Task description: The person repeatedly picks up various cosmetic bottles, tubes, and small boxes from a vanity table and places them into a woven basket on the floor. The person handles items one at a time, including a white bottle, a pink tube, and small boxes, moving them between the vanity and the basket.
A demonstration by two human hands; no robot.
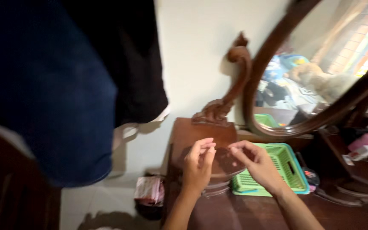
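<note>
Hands (199,164) apparently above green basket (284,164)

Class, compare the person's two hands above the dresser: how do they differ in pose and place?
The left hand is raised with fingers pointing up, over bare dark wood; the right hand reaches leftwards with fingers pinched, partly over the green basket. Both are bare, close together, fingertips nearly meeting. Blur hides whether they hold anything.
</note>
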